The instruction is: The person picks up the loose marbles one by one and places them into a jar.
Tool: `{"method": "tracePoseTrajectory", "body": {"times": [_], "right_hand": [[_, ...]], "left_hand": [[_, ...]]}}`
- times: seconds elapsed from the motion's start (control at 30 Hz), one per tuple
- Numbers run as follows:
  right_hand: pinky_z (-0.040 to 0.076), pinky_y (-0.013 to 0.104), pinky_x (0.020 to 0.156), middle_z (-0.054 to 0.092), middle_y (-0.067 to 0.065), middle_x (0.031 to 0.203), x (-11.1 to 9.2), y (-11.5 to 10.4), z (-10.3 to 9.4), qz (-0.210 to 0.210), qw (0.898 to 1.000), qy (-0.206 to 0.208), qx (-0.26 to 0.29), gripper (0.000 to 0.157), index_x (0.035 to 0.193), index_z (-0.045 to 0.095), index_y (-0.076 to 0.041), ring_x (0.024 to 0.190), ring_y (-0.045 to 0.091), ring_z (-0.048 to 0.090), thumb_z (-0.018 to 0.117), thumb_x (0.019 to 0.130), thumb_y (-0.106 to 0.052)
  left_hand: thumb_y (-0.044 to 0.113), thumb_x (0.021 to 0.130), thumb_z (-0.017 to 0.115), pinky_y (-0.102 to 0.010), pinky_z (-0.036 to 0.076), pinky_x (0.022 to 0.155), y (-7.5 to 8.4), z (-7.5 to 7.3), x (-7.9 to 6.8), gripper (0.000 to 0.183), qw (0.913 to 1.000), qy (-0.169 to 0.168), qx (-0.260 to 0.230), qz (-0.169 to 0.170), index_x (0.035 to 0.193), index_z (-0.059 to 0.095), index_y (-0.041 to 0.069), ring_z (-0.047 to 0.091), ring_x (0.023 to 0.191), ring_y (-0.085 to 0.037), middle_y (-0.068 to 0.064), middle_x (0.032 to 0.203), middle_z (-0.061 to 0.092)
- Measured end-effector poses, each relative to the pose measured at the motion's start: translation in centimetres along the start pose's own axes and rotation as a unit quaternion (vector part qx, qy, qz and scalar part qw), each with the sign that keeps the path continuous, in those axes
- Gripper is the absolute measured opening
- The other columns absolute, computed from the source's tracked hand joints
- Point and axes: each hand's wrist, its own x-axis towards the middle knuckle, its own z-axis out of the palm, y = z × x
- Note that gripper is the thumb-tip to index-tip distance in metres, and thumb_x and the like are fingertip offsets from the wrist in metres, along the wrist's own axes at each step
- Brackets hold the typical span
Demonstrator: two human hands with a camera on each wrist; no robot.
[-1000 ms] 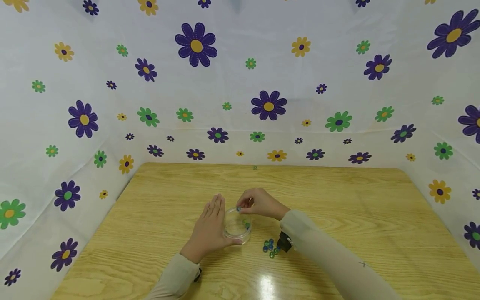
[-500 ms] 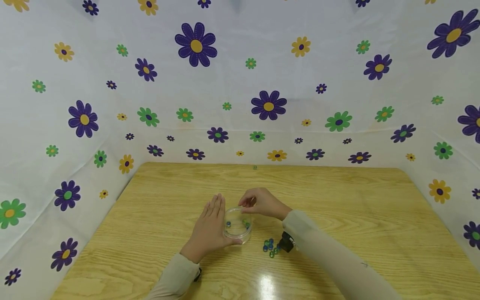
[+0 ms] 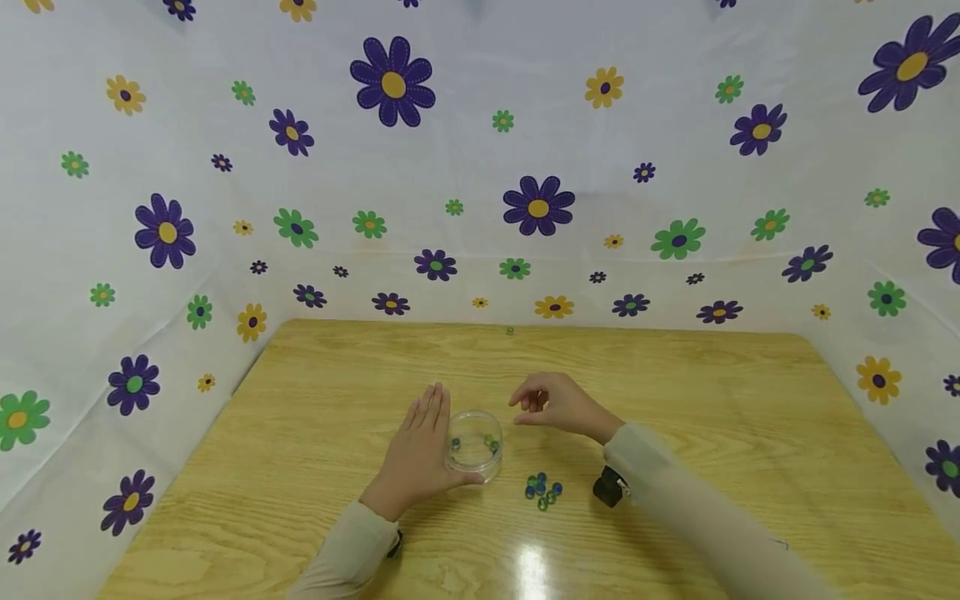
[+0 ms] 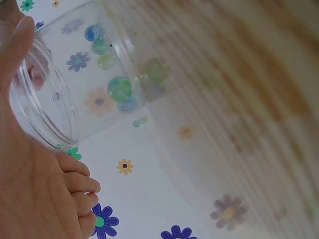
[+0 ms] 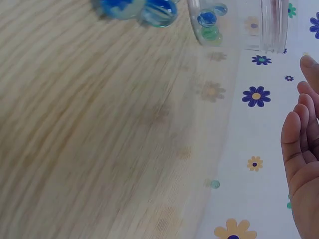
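A clear round jar (image 3: 476, 464), lidless at the top, stands on the table with several blue and green marbles (image 4: 119, 89) lying on its floor. My left hand (image 3: 417, 457) rests against the jar's left side, fingers straight and together, thumb along its near side. To the right of the jar, my right hand (image 3: 564, 406) hovers apart from it with loosely bent fingers. Nothing shows between the right thumb and fingertips; in the right wrist view that hand (image 5: 305, 159) is partly cut off by the frame edge. A loose group of marbles (image 3: 542, 488) lies right of the jar, nearer me.
One small greenish marble (image 3: 510, 331) sits at the table's far edge. White cloth (image 3: 480, 158) printed with flowers rises behind and on both sides of the wooden table (image 3: 675, 392). Dark cameras are strapped at both wrists.
A blue marble left my right fingers and now lies in the jar's left part. Since then the right hand has drawn away to the right. My left hand stays by the jar.
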Motion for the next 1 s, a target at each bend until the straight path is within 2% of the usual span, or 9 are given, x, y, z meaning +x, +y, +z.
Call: {"method": "tracePoseTrajectory", "body": {"times": [0.27, 0.57, 1.0], "right_hand": [[0.044, 0.019, 0.056, 0.056, 0.001, 0.072, -2.9, 0.6, -1.0, 0.025, 0.999, -0.01, 0.018, 0.016, 0.094, 0.071, -0.001, 0.06, 0.004, 0.045, 0.073, 0.08, -0.007], [0.048, 0.021, 0.056, 0.058, 0.0, 0.074, -6.3, 1.5, -1.5, 0.03, 0.999, -0.019, 0.038, 0.014, 0.093, 0.071, -0.001, 0.061, 0.001, 0.048, 0.072, 0.081, -0.007], [0.049, 0.019, 0.057, 0.06, 0.002, 0.074, -8.0, 2.3, -0.5, 0.027, 0.996, -0.064, 0.048, 0.013, 0.09, 0.071, -0.004, 0.063, -0.001, 0.05, 0.074, 0.078, -0.007]], "left_hand": [[0.076, 0.066, 0.063, -0.046, 0.015, 0.119, -0.1, 0.0, 0.1, 0.126, 1.0, -0.001, 0.007, 0.001, 0.147, 0.015, -0.008, 0.011, 0.146, -0.034, -0.024, 0.155, 0.014], [0.075, 0.066, 0.064, -0.046, 0.015, 0.119, -0.2, 0.0, 0.1, 0.126, 1.0, -0.002, 0.009, 0.003, 0.148, 0.015, -0.007, 0.011, 0.146, -0.034, -0.024, 0.155, 0.014], [0.076, 0.066, 0.063, -0.046, 0.015, 0.119, -0.1, 0.1, 0.1, 0.126, 0.9999, -0.006, 0.012, -0.003, 0.148, 0.014, -0.007, 0.01, 0.146, -0.033, -0.023, 0.156, 0.013]]}}
